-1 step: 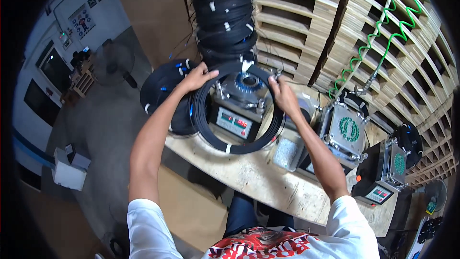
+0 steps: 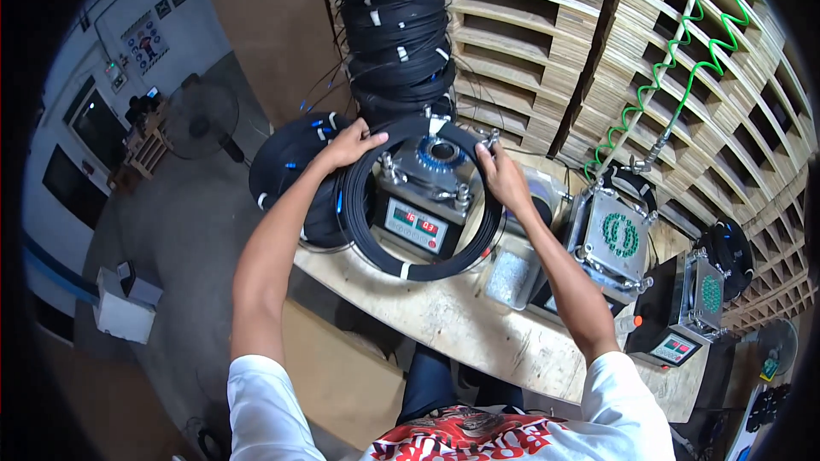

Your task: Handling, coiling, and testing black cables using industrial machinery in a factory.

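Note:
A ring-shaped coil of black cable, bound with white ties at top and bottom, is held up in front of me. My left hand is closed on its upper left rim, with the thumb on the near face. On the upper right rim my right hand grips it the same way. Through the ring shows a box-shaped machine with a lit red display. A round fixture with blue parts sits on the machine's metal top.
Behind stands a tall stack of black cable coils, with more coils to the left. Two similar machines with green-ringed plates stand rightward on the wooden table. A clear tub and green coiled hoses are nearby.
The coil has shifted very slightly downward, with both hands still on it. The reading on the machine's display has changed.

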Tool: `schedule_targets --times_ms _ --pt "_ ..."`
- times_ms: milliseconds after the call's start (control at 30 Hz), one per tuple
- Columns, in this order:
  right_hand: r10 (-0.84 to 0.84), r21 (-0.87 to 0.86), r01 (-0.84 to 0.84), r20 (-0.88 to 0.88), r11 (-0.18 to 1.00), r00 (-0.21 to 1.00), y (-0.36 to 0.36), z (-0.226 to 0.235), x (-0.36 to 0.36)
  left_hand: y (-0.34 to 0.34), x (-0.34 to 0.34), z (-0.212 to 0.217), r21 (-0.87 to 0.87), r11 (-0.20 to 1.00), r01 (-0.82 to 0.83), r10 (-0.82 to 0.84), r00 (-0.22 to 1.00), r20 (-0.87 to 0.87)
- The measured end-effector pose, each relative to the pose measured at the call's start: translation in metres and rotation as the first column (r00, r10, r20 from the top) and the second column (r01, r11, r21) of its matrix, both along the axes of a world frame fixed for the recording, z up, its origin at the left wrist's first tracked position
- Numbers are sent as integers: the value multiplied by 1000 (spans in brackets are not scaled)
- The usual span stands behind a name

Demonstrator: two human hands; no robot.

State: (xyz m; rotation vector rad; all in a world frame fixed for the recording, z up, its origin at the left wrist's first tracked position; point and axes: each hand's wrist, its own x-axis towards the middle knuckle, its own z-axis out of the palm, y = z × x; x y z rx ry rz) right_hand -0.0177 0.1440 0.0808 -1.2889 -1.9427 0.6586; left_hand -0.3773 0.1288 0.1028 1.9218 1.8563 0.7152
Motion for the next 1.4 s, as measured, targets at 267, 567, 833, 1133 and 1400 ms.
schedule_targets --times_ms 267,567,833,1133,1400 --pt "-99 -139 106 53 985 994 -3 1 3 32 2 9 -334 935 122 -90 990 109" --pt "-159 -168 176 110 970 981 -26 8 -19 54 -27 11 -452 790 414 -411 905 111" --pt "-345 -85 343 1 935 939 -44 -27 -9 48 -34 -3 36 849 528 -508 794 335" --pt "-247 100 272 -206 957 947 -43 27 -12 24 -12 55 -27 806 592 -499 703 506" --pt "-178 261 219 -172 940 969 14 57 -25 58 4 95 213 775 595 -632 740 230"
